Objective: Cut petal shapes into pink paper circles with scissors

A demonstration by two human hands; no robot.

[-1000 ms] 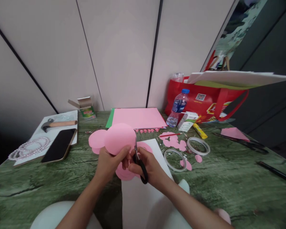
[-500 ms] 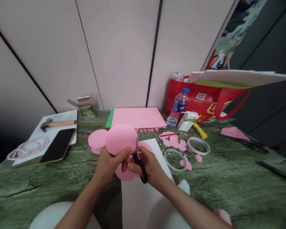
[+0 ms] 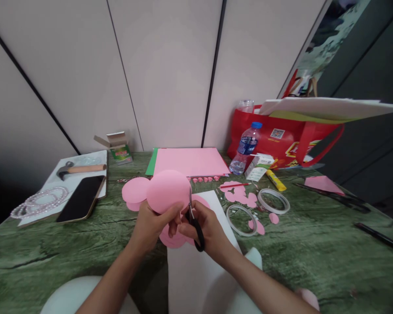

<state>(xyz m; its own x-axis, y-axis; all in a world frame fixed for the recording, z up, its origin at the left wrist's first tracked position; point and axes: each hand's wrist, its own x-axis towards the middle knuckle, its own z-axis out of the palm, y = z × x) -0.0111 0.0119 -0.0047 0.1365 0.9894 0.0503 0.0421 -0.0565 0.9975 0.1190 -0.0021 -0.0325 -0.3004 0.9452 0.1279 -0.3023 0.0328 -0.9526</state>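
My left hand (image 3: 150, 224) pinches the lower edge of a pink paper circle (image 3: 168, 190) and holds it upright above the table. My right hand (image 3: 206, 226) is closed round the black handles of small scissors (image 3: 194, 218); their blades point up along the circle's right edge. Under my hands lie more pink circles (image 3: 136, 190) and a white sheet (image 3: 199, 261).
On the green table (image 3: 314, 248) lie a phone (image 3: 81, 198), a hammer (image 3: 80, 169), beads (image 3: 36, 201), pink sheets (image 3: 190, 160), two tape rings (image 3: 273, 199), pink scraps (image 3: 240, 195), a glue stick (image 3: 275, 179), a water bottle (image 3: 246, 147) and a red bag (image 3: 281, 137).
The scissor blades have crept slightly upward along the circle's right edge. Both hands stay in nearly the same place.
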